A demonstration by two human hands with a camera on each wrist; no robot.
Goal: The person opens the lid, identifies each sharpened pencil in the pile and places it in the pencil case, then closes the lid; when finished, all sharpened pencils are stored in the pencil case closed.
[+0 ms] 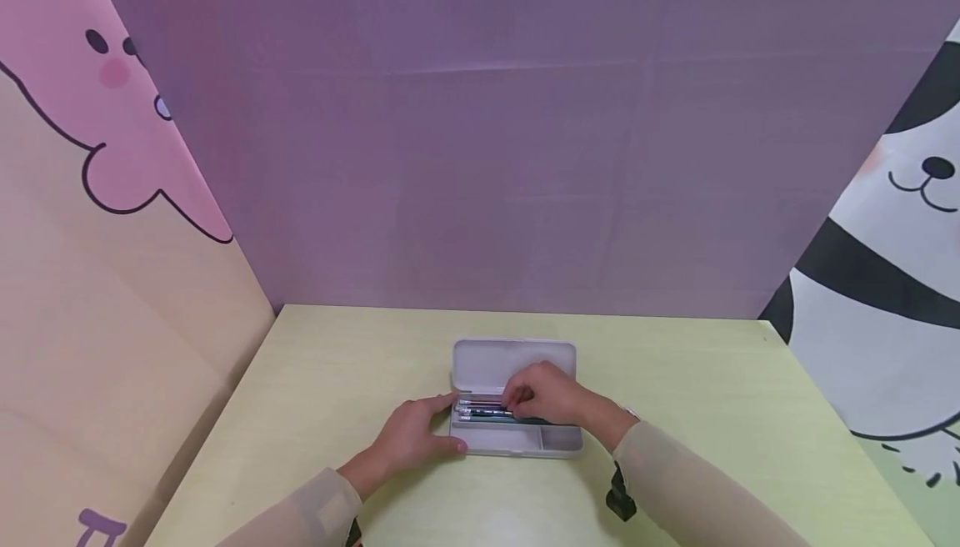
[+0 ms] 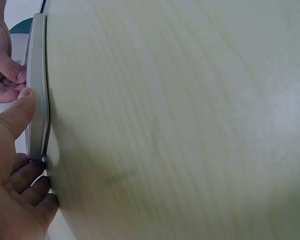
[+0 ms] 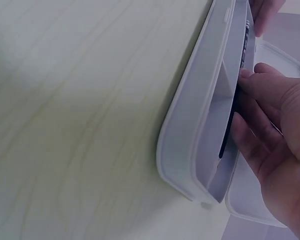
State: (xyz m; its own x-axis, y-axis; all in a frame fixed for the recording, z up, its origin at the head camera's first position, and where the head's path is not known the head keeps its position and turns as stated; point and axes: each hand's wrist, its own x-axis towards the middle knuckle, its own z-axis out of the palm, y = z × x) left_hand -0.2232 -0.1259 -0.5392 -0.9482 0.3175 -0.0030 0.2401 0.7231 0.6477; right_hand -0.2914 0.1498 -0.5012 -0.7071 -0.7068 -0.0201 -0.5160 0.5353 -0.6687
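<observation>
A pale grey pencil case (image 1: 495, 439) lies on the table with its lid (image 1: 487, 363) folded back. Several pens (image 1: 480, 412) lie side by side in its long rear compartment. At the case's left end, my left hand (image 1: 411, 434) holds it, thumb on the front corner and index finger toward the back. The left wrist view shows that thumb (image 2: 24, 107) on the case's edge and the other fingers bent by its end. My right hand (image 1: 546, 397) reaches into the rear compartment, its curled fingers at a dark pen (image 3: 230, 122). Its fingers partly hide the pens.
The case stands on a light wood-grain table (image 1: 675, 414). A small divided compartment (image 1: 561, 439) fills its front right corner. A purple wall (image 1: 480, 155) rises behind the table, with cartoon-printed panels on both sides. A black device (image 1: 621, 497) hangs under the right wrist.
</observation>
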